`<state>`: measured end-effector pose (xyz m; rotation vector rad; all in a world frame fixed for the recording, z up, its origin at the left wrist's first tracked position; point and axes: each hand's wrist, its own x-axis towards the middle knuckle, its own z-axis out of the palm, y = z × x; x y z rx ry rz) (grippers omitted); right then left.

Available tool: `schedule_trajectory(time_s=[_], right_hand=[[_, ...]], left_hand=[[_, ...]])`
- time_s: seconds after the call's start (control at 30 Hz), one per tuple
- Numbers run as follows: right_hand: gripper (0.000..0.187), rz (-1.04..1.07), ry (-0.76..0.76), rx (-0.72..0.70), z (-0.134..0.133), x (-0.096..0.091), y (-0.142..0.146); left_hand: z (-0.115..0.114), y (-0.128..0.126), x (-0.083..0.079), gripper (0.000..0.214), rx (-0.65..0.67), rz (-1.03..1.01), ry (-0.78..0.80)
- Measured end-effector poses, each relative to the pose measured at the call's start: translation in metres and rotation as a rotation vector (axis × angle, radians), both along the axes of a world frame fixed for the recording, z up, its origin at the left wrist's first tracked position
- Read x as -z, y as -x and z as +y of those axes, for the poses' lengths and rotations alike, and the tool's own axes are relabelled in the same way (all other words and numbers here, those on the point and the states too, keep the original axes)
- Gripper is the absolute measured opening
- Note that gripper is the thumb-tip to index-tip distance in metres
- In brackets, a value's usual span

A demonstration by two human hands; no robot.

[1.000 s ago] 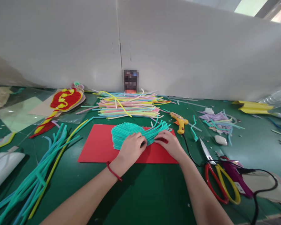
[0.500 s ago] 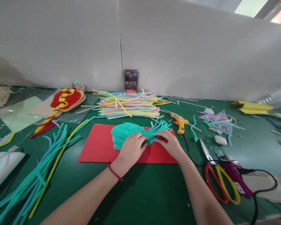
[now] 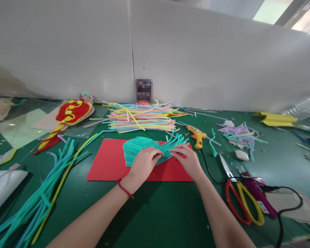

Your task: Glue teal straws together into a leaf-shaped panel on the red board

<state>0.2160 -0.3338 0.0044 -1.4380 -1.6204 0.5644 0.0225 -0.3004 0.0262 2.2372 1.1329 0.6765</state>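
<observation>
A teal leaf shape made of pipe cleaners (image 3: 138,144) lies on a red sheet (image 3: 105,165), its left part packed in neat slanting rows. Toward the right its teal pipe cleaners (image 3: 177,140) fan out as loose ends. My left hand (image 3: 144,162), with a red cord at the wrist, rests over the leaf's lower middle, thumb and forefinger closed on the strands. From the right, my right hand (image 3: 188,160) pinches at the same loose strands, its fingertips close to the left ones. What lies right between the fingertips is too small to make out.
Behind the sheet lies a pile of pastel pipe cleaners (image 3: 142,119). A yellow glue gun (image 3: 198,136), scissors (image 3: 244,199) and a purple power strip (image 3: 263,198) are on the right. Teal stems (image 3: 43,189) and a red-yellow fan (image 3: 72,112) lie left. A phone (image 3: 144,92) stands against the wall.
My hands stay at the leaf, with only slight finger shifts. The left thumb and forefinger are closer together, and the right fingertips have moved slightly. The view has tilted a little.
</observation>
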Motion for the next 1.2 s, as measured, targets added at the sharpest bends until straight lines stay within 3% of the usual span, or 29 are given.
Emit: schedule_trajectory(time_s=[0.1, 0.23, 0.4, 0.53, 0.67, 0.77, 0.87, 1.03, 1.2], right_hand=[[0.019, 0.105, 0.037, -0.031, -0.004, -0.011, 0.014], [0.020, 0.259, 0.054, -0.057, -0.004, -0.016, 0.029], [0.026, 0.449, 0.074, 0.101, 0.003, -0.010, 0.037], [0.036, 0.553, 0.107, 0.200, 0.013, -0.005, 0.038], [0.039, 0.586, -0.045, 0.323, 0.030, -0.022, 0.021], [0.033, 0.425, -0.221, 0.390, 0.047, -0.048, -0.005], [0.025, 0.162, -0.411, 0.577, 0.068, -0.067, -0.039], [0.015, -0.072, -0.216, 0.442, 0.093, -0.060, -0.086], [0.014, -0.164, -0.102, 0.447, 0.079, -0.047, -0.092]], left_hand=[[0.001, 0.001, -0.004, 0.011, 0.030, -0.140, 0.091], [0.002, 0.000, -0.009, 0.009, 0.085, -0.345, 0.352], [0.002, -0.002, -0.014, 0.021, 0.103, -0.562, 0.616], [0.000, -0.001, -0.018, 0.029, 0.123, -0.682, 0.731], [0.005, 0.003, -0.019, 0.035, -0.019, -0.708, 0.660], [0.013, 0.007, -0.017, 0.035, -0.129, -0.679, 0.595], [0.018, 0.010, -0.016, 0.031, -0.182, -0.666, 0.551], [0.020, 0.011, -0.019, 0.021, -0.199, -0.624, 0.505], [0.019, 0.013, -0.023, 0.017, -0.191, -0.511, 0.383]])
